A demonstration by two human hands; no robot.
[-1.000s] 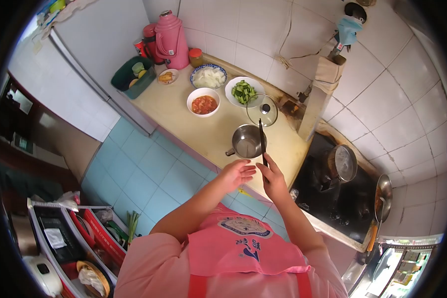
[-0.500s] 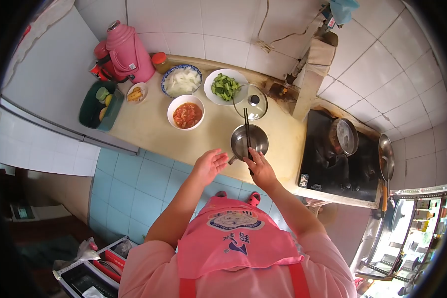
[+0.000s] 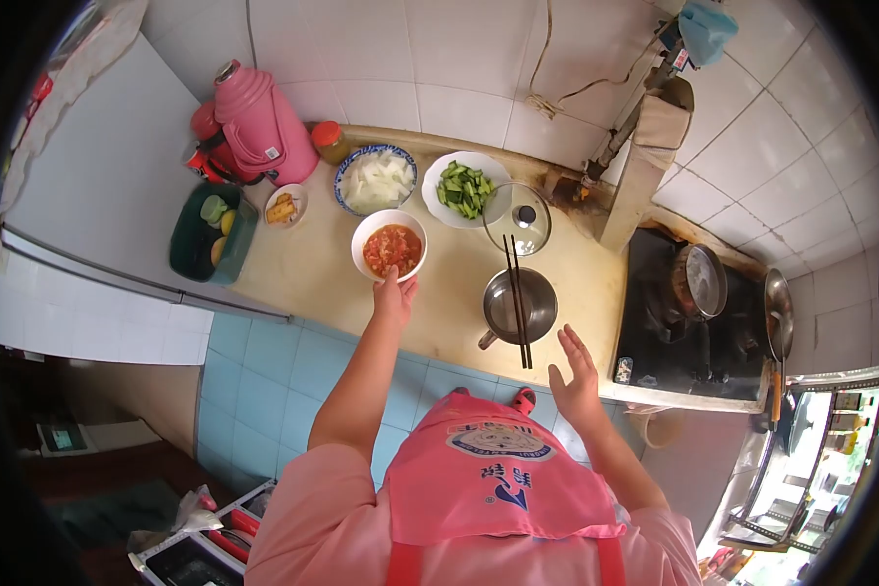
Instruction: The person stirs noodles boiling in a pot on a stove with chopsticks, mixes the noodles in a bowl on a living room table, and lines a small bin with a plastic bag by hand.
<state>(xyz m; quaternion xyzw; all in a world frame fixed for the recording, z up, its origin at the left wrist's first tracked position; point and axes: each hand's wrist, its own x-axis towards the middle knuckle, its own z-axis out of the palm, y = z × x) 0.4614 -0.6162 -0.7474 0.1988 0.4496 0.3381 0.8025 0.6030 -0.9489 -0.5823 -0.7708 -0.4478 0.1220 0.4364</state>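
The bowl (image 3: 358, 242) is on the counter (image 3: 441, 317), filled partway with chopped red food (image 3: 393, 246). The left hand (image 3: 395, 299) grips its near edge, thumb at the rim and fingers against the outside below; whether the bowl is lifted at all, I cannot tell.

To the right of the bowl and apart from it, the pot (image 3: 499, 301) stands with its short handle pointing toward the person. Two chopsticks (image 3: 516, 305) lie side by side across its top, their near ends sticking out past the rim.

The right hand (image 3: 577, 383) is open and holds nothing, fingers extended, near the pot's right side.

Behind the pot is the glass lid (image 3: 526, 215), knob up, its left edge overlapping the white plate (image 3: 438, 207) of cut green pieces (image 3: 466, 188). Left of that, behind the bowl, white slices (image 3: 378, 182) fill a blue-rimmed dish (image 3: 341, 193).

Farther left are a jar (image 3: 330, 144), a pink thermos (image 3: 264, 127) and a green basin (image 3: 193, 262). On the right, a pan (image 3: 721, 283) sits on the black stove (image 3: 645, 293).
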